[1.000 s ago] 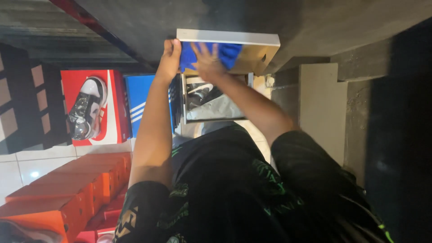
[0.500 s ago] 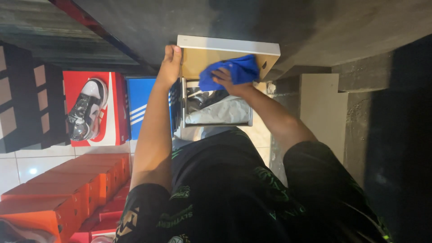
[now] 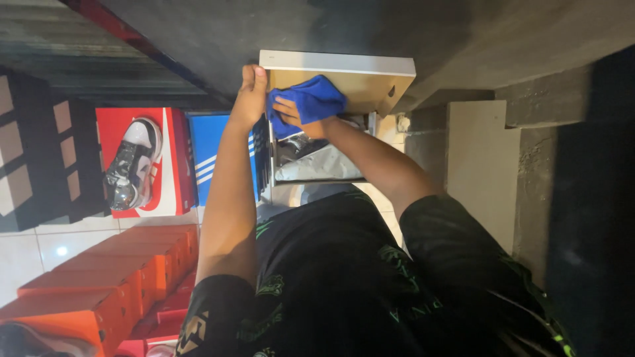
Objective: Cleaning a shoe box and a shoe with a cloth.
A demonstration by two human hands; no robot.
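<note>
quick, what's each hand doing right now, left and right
Left hand: closed on the edge of the open box lid.
Right hand: closed on a blue cloth, pressed against the lid.

cloth (image 3: 311,99): soft blue fabric | box lid (image 3: 357,79): matt brown cardboard | wrapping (image 3: 317,165): crinkled grey paper

Blue cloth (image 3: 309,100): was spread flat across the inside of the box lid (image 3: 370,82) a second ago; slid down and toward the left, bunching into a crumpled wad at the lid's lower edge.
Right hand (image 3: 291,116): moved with the cloth, from mid-lid down to the lid's lower edge.
Lid interior: more bare brown cardboard came into view.
</note>
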